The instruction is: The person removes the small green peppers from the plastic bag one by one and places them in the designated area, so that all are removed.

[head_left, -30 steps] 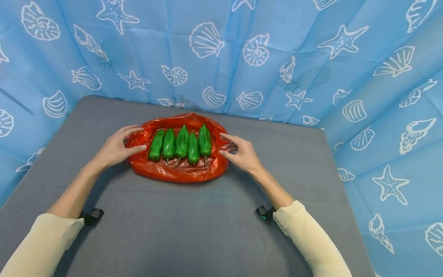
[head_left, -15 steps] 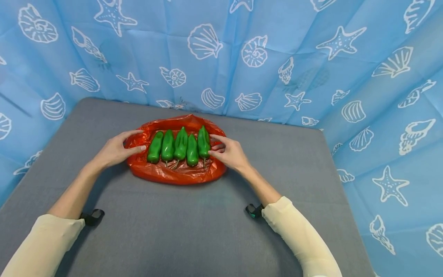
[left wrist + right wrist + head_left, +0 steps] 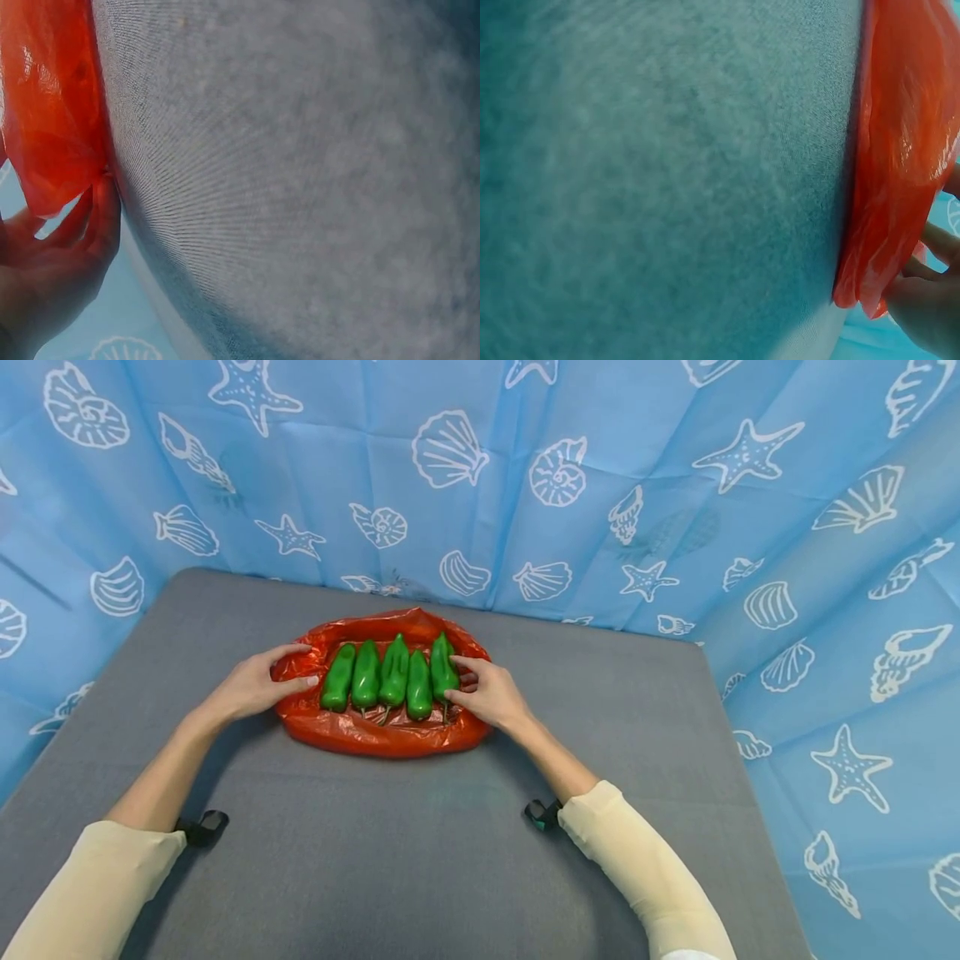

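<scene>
Your right hand (image 3: pixel 486 693), the nearer, has thumb and fingers parted, rightmost pepper (image 3: pixel 441 665) just left, lengthwise thumb-to-forefinger.

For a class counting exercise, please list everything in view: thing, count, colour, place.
Long, glossy green peppers: five, green, side by side in the bag
Thin, crinkled plastic bag: one, red, opened out on the table
Flat, cloth-covered table: one, grey, under the bag
Hanging shell-and-starfish-print cloth: count unclear, blue and white, around the table
Small wrist devices: two, black, one per wrist
Long fabric sleeves: two, cream, on the arms
Left hand: one, bare, bag's left end
Right hand: one, bare, by the rightmost pepper
</scene>
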### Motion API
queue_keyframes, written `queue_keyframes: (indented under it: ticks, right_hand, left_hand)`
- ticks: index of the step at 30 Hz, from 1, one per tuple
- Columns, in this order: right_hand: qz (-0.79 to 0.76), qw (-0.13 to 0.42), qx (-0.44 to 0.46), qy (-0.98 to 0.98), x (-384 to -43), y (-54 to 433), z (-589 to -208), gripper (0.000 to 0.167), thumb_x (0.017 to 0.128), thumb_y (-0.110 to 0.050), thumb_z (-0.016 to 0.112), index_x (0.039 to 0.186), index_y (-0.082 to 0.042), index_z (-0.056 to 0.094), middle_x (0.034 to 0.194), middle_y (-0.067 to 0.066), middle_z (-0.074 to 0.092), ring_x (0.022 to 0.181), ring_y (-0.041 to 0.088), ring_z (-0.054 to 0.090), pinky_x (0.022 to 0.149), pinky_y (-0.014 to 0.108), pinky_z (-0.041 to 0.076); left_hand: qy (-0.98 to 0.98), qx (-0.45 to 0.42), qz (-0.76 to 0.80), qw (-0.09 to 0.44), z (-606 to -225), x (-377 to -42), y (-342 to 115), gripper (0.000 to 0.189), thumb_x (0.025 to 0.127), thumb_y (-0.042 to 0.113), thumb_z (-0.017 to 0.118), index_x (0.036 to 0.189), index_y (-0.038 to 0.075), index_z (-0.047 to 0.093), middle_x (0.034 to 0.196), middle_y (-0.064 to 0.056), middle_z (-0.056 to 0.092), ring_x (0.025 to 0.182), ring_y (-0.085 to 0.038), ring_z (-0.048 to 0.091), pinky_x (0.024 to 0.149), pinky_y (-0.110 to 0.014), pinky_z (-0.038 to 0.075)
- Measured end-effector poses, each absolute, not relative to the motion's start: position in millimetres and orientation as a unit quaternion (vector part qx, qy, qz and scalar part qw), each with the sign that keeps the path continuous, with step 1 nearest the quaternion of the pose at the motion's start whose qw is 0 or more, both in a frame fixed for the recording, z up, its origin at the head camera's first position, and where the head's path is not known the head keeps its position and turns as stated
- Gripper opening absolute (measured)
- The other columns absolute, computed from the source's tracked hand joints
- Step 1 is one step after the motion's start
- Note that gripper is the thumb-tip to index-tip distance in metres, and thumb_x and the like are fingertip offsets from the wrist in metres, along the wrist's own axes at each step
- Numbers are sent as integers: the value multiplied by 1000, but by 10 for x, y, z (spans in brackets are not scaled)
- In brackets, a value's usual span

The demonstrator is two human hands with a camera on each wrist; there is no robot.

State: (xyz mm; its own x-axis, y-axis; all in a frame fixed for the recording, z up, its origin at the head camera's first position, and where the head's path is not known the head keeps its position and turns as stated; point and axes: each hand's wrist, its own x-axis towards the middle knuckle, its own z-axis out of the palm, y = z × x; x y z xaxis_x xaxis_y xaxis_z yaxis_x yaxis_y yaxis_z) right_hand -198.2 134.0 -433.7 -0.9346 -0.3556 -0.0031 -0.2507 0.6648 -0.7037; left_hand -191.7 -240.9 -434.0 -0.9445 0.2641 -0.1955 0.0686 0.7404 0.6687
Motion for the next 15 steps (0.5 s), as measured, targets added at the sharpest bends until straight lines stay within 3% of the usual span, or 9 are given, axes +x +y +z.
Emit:
queue_keyframes:
  ticks: [10, 15]
  right_hand:
    - [-318, 73, -167, 931, -1992, 1259, -4379, 68, 86, -29, 79, 146, -14, 51, 109, 8, 71, 94, 17, 66, 83, 35, 54]
    - [-307, 67, -172, 934, -1998, 1237, -4391, 72, 86, -31, 80, 149, -15, 48, 114, 10, 70, 97, 18, 65, 84, 36, 53]
  left_hand:
    - [921, 92, 351, 140, -4349, -1915, -2388, 75, 95, 47, 63, 153, 7, 36, 153, -35, 28, 137, -55, 28, 107, -70, 24]
    - [921, 93, 355, 131, -4353, -1926, -2389, 74, 94, 42, 68, 152, 6, 37, 152, -35, 31, 135, -54, 32, 107, -68, 27]
